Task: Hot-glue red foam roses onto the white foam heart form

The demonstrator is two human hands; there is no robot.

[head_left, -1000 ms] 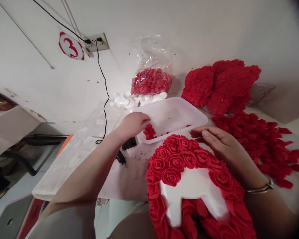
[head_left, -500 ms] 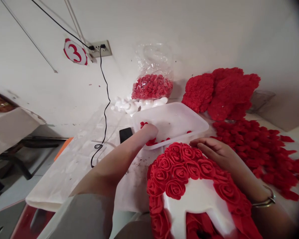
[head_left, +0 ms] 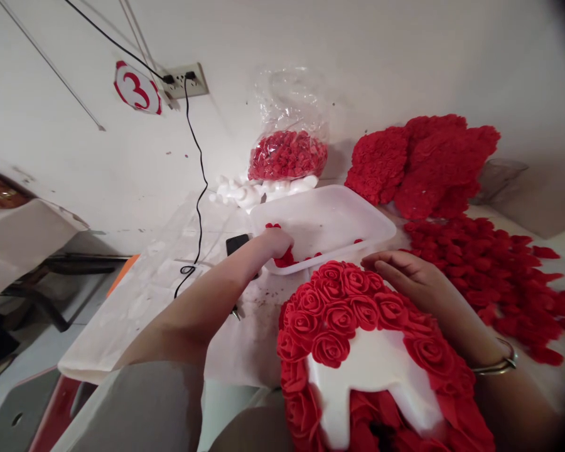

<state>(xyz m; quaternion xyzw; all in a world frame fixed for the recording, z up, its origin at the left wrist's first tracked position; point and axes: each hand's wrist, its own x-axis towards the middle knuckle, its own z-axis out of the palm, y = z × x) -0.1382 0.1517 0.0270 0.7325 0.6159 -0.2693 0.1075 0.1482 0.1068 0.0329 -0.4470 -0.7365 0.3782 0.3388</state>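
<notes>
Roses (head_left: 339,317) ring the white form (head_left: 376,361), its long axis pointing eleven o'clock; right hand (head_left: 417,276) loosely open, left hand (head_left: 277,240)'s fingers hidden.

From up on the wearer's head, the only camera peers forward and down, quite near the left hand (head_left: 279,243) and right hand (head_left: 409,269), over the table (head_left: 136,307) toward the wall (head_left: 386,56) beyond.

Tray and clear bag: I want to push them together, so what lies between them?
White pieces lie between the tray and the bag, as the head view shows.
</notes>
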